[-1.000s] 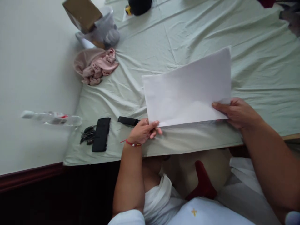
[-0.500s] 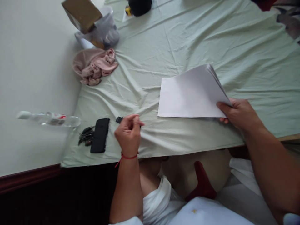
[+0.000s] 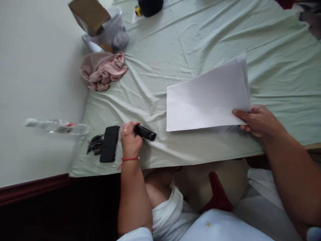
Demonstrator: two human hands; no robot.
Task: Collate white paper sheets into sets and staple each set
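A black stapler (image 3: 145,132) lies near the table's front edge with small pale lettering at its right end. My left hand (image 3: 130,135), wearing a ring and a red string bracelet, is closed around its left end. The fingers partly cover that end. My right hand (image 3: 260,120) pinches a thin stack of white paper (image 3: 207,97) by its lower right corner, thumb on top and fingers beneath. The sheets are tilted, and their far right edges look slightly fanned and blurred.
Left of my left hand lie a black phone (image 3: 109,144) and a bunch of keys (image 3: 95,144). A clear bottle (image 3: 57,127) is beside the wall. Behind are pink cloth (image 3: 106,72), a cardboard box (image 3: 89,15) and a tape measure (image 3: 137,11) on the green tablecloth (image 3: 155,50).
My left hand has moved slightly left and taken hold of the stapler, which now shows more fully. The paper stack in my right hand has turned, its far right corner swinging right and away.
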